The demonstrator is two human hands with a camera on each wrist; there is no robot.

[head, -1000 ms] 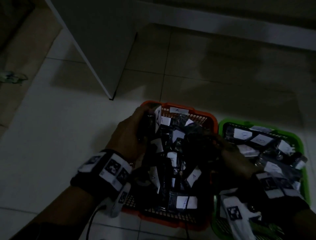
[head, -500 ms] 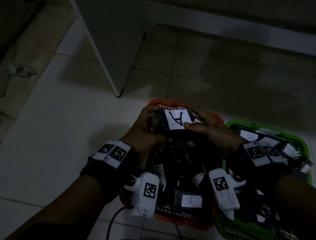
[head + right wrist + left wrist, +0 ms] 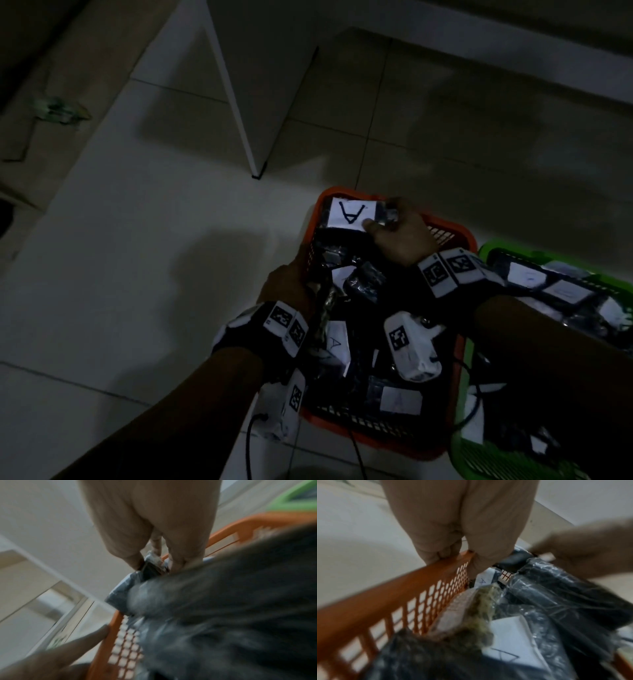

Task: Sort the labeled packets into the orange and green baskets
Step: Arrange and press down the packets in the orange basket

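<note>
- Head view: my right hand (image 3: pixel 400 233) reaches to the far corner of the orange basket (image 3: pixel 460 394) and pinches the packet marked A (image 3: pixel 352 214) by its near edge, thumb lying on the white label.
- Right wrist view, blurred: my fingertips (image 3: pixel 178 561) close on the crinkled end of that dark plastic packet, which sits at the orange rim; I cannot tell whether it already rests on the pile or hangs just above it.
- Left wrist view: my left hand (image 3: pixel 458 531) curls over the left rim of the orange basket, fingers outside the wall and thumb inside, steadying it. It holds no packet.
- The orange basket is heaped with dark packets, several showing white labels; two I can read carry an A. The green basket (image 3: pixel 493 459) stands just beside it on my right, also holding labelled packets, but their letters are too faint to read.
- I judge the step in hand as placing: an A packet going down among the other A packets.
- The next move, as I see it, calls for loosening the pinch so the packet settles inside the rim and does not slide off the heap onto the tiled floor (image 3: pixel 137 274).
- After that I would need another packet with its label turned up to read.
</note>
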